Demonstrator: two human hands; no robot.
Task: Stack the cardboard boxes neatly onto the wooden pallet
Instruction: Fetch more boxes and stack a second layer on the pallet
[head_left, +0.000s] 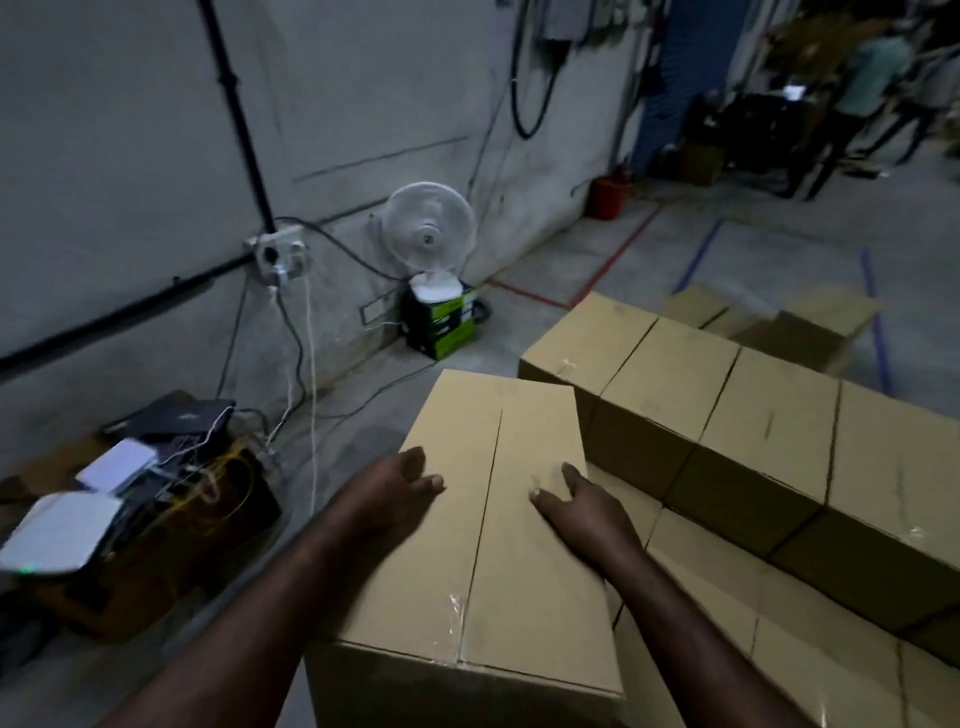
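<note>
A taped brown cardboard box (498, 561) stands in front of me, its top seam running away from me. My left hand (395, 488) lies on the box's left top edge with fingers laid flat. My right hand (576, 504) rests on the top near the right edge, fingers spread and slightly bent. To the right a row of stacked cardboard boxes (727, 415) sits on a lower layer of boxes (753, 623). The wooden pallet is hidden under the stack.
An opened empty carton (795, 332) lies behind the stack. A white fan (428, 234) on a green-black box stands by the wall. Electronics and cables (130, 467) cover a box at the left. People (872, 78) stand far back right.
</note>
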